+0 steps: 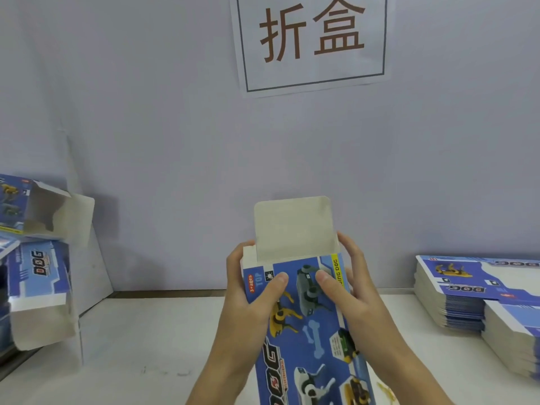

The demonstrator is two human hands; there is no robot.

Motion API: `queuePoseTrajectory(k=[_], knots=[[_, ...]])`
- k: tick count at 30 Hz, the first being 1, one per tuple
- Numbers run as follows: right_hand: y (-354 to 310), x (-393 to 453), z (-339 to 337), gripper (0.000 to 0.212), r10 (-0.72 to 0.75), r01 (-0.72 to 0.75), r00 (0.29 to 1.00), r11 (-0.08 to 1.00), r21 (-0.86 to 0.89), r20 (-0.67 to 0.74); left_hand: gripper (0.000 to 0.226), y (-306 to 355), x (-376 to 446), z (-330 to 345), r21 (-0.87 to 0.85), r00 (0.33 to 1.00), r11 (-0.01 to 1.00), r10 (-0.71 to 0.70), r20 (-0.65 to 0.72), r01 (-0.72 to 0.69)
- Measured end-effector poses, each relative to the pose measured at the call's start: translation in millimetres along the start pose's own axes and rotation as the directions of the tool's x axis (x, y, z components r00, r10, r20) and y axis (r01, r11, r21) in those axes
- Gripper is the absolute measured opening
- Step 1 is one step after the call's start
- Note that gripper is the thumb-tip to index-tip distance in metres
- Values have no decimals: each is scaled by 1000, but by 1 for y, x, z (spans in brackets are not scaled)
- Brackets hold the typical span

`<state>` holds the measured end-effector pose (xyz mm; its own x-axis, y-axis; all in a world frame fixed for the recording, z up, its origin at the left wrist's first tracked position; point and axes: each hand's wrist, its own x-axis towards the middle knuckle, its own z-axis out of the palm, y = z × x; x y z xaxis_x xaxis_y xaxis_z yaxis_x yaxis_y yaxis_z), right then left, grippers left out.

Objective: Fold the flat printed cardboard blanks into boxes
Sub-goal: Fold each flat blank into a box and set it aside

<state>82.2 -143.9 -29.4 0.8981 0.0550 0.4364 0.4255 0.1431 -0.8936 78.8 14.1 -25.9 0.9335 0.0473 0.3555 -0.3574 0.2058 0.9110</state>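
Two bare hands grip a blue printed box above a white table (163, 340): the left hand (248, 290) wraps the carton's left edge with its thumb pressed flat on the printed front, while the right hand (347, 287) clasps the right edge, thumb likewise on the front panel and fingers curled behind. The box (304, 331), held upright and slightly tilted in the middle of the view, shows toy dogs, a bone and the word "DOG" on its face; its top end is open, with the plain white top flap (292, 229) standing straight up above the fingers and a small side flap showing beside the left hand. To the right, well apart from the hands, a tall stack of flat blanks (455, 296) lies on the table, the same blue print on the uppermost sheet, and a second pile of blanks (514, 337) sits just in front of it at the frame's edge. At far left, folded boxes (41, 273) with open ends are heaped against the pale wall (175, 127). On that wall, above the hands, hangs a white paper sign (312, 39) with two large brown characters inside a dark border.
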Motion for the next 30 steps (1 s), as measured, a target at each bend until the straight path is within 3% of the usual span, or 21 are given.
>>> queuePoseTrajectory(k=[5,11,24,27,30], knots=[[-3,-1,-2,56,-33,33,999,999,2,31,52,1,-3,12,19,989,995,104,-110,-102],[-6,-2,-4,51,-14,15,999,999,-29,45,67,-3,-3,9,40,981,996,87,-172,-81],[-8,-7,-8,48,-31,31,999,998,-46,-7,53,7,-10,9,38,996,995,89,-21,-88],[-9,-7,-7,38,70,-70,998,997,31,0,53,6,-9,9,129,980,978,179,-91,-166],[-10,1,-8,22,87,-107,982,988,-114,-166,49,6,-9,10,277,941,911,333,-62,-305]])
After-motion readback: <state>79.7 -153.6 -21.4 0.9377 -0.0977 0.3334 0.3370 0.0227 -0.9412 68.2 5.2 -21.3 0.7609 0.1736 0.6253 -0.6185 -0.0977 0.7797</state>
